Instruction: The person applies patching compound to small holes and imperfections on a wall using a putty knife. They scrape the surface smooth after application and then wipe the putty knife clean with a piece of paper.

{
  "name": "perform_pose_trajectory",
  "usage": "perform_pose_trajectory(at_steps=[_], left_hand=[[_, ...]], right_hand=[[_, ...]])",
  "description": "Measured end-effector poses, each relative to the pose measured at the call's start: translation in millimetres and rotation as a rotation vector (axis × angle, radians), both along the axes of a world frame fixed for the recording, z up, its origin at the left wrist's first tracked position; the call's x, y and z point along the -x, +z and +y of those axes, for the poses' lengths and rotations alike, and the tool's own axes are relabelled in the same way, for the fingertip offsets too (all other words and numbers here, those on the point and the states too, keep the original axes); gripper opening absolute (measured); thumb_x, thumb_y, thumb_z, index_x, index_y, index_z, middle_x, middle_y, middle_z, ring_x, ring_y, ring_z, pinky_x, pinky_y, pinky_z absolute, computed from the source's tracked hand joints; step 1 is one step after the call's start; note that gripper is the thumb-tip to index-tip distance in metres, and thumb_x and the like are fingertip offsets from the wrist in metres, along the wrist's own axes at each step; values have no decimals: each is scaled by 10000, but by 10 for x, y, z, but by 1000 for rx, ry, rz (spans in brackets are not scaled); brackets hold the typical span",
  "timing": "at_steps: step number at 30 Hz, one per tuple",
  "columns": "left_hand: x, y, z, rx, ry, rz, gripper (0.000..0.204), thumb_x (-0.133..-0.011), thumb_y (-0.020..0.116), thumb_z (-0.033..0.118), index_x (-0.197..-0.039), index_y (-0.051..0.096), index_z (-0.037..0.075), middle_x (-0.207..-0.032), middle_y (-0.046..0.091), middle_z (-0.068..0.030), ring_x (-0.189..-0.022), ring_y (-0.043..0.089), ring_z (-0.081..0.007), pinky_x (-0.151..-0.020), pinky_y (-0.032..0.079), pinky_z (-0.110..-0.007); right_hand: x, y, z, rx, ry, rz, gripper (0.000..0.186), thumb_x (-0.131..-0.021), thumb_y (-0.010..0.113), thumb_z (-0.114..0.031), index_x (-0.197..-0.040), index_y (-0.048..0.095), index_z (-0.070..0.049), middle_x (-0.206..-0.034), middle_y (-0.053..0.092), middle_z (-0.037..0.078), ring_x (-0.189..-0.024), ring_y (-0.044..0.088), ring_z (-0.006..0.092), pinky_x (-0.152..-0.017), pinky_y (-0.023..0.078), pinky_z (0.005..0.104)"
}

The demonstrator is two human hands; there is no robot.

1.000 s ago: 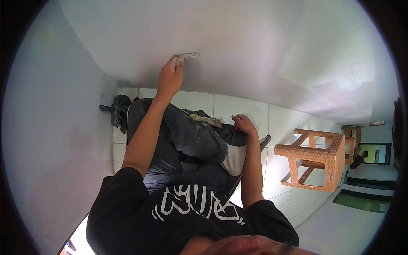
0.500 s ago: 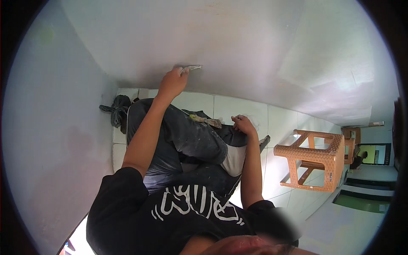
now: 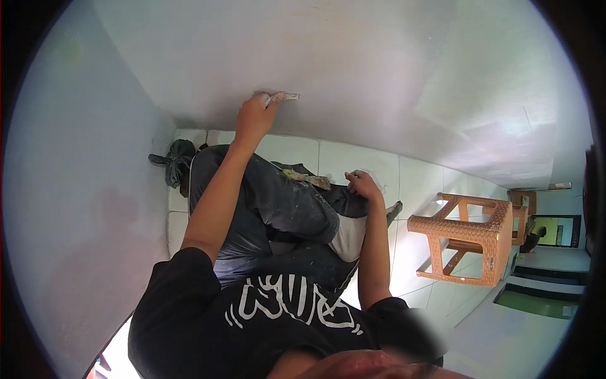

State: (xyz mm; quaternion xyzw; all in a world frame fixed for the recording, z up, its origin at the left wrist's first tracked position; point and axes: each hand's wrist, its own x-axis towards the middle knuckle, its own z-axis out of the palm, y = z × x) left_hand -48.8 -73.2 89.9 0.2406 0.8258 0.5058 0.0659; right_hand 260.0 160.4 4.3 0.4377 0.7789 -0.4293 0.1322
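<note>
My left hand (image 3: 255,119) is closed around a thin, flat, whitish piece (image 3: 288,96), whose exact kind I cannot make out. Its free end points right, against or very close to the pale wall (image 3: 353,69). Lower down, my right hand (image 3: 364,184) hangs beside my leg, its fingers loosely bent and apart, nothing visible in them. On my dark, paint-spotted trousers (image 3: 284,205) lies a tool with a yellowish handle and a broad, stained end (image 3: 309,179), either a scraper or a brush.
A black knotted plastic bag (image 3: 179,163) sits in the corner at left, where the side wall (image 3: 82,189) meets the tiled floor (image 3: 410,252). At right stands a brown woven-pattern plastic stool (image 3: 467,237). Farther off, a person (image 3: 534,239) is near a doorway.
My left hand has shifted slightly up the wall with the flat piece still in it. My right hand and the tool on my trousers have stayed nearly in place.
</note>
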Motion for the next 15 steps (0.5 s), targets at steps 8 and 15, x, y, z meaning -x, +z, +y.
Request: perform_pose_trajectory(at_steps=[8, 15], left_hand=[[-38, 189, -47, -176, 61, -31, 539, -952, 604, 479, -782, 583, -33, -637, 530, -205, -574, 477, -336, -590, 427, -421], [-61, -103, 66, 177, -101, 43, 519, -971, 542, 471, -787, 637, -5, -711, 628, -214, -704, 625, -417, -647, 473, -493]], right_hand=[[-12, -6, 21, 16, -4, -39, 436, -950, 603, -460, -1035, 668, -37, -781, 688, 81, -669, 626, 150, -587, 491, 301], [4, 11, -4, 16, -7, -26, 425, -953, 602, -443, -1040, 666, -32, -771, 688, 81, -656, 622, 148, -580, 487, 297]])
